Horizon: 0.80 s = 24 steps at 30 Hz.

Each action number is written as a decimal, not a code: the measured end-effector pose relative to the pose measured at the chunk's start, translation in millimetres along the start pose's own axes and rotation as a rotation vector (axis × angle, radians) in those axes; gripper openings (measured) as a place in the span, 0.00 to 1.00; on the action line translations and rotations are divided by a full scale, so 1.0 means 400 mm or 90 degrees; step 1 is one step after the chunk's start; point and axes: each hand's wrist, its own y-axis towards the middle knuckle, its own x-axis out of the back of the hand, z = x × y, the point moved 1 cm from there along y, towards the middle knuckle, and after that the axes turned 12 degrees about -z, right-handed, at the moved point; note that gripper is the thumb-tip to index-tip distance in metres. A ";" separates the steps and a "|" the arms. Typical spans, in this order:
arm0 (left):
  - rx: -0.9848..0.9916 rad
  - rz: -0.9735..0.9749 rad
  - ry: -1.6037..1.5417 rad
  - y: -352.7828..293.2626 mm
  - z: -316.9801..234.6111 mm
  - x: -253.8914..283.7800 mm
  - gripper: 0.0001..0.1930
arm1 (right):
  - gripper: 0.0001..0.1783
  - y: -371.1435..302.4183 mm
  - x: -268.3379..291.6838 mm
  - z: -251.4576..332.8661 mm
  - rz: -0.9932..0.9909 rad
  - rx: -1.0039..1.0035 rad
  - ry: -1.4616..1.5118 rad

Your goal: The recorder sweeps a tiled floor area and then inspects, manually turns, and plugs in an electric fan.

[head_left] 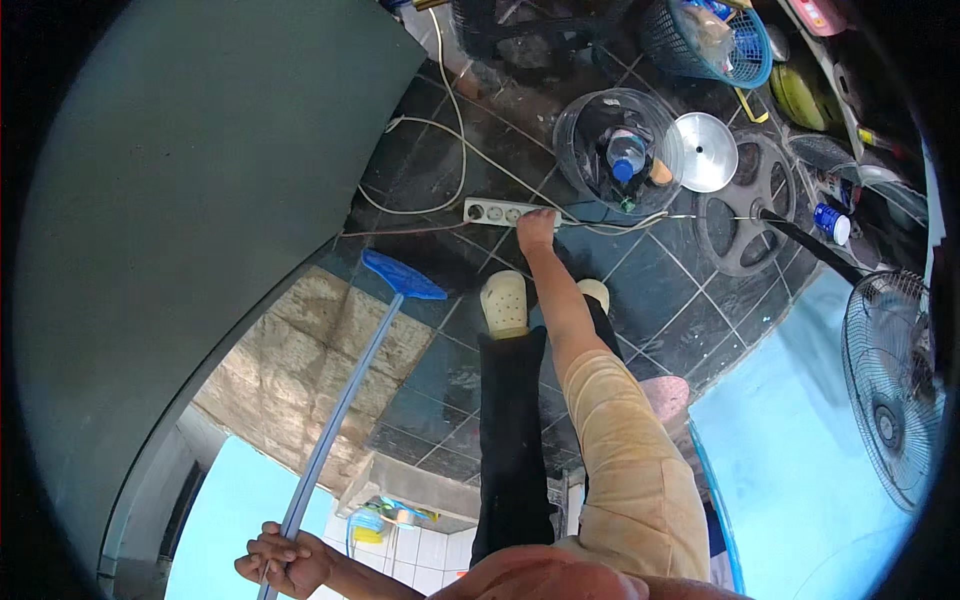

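My left hand [283, 560] is wrapped round the long grey-blue handle of a broom [345, 400] at the lower left. The broom's blue head [403, 275] is at the floor near the edge of a large grey panel. With my right arm stretched forward, my right hand [537, 230] grips the right end of a white power strip [492, 212] on the dark tiles. Several sockets show to the left of the fingers, and one seems to have a dark plug in it. Pale cables run from around the strip.
Beyond my right hand stand a clear tub [567, 140] holding a bottle, a round metal lid [708, 152] and a blue basket [757, 62]. A standing fan [888, 400] with a grey base [712, 240] is at the right. The grey panel [220, 170] fills the left.
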 end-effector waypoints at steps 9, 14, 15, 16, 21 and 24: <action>-0.016 -0.022 -0.005 0.001 0.000 0.030 0.07 | 0.14 -0.083 0.114 -0.050 -0.240 0.028 0.109; -0.015 -0.095 0.020 0.013 0.016 0.040 0.06 | 0.13 -0.053 0.522 -0.126 -0.497 0.044 0.446; -0.004 -0.110 0.027 0.014 0.014 0.035 0.07 | 0.12 -0.017 0.641 -0.151 -0.613 0.056 0.495; -0.001 -0.110 0.019 0.016 0.019 0.043 0.08 | 0.12 0.021 0.760 -0.176 -0.705 0.061 0.520; 0.015 -0.146 -0.007 0.020 0.030 0.020 0.08 | 0.14 0.245 1.076 -0.230 -0.723 -0.065 0.312; 0.022 -0.131 -0.037 0.025 0.020 0.001 0.09 | 0.11 0.328 1.078 -0.223 -0.565 -0.106 0.223</action>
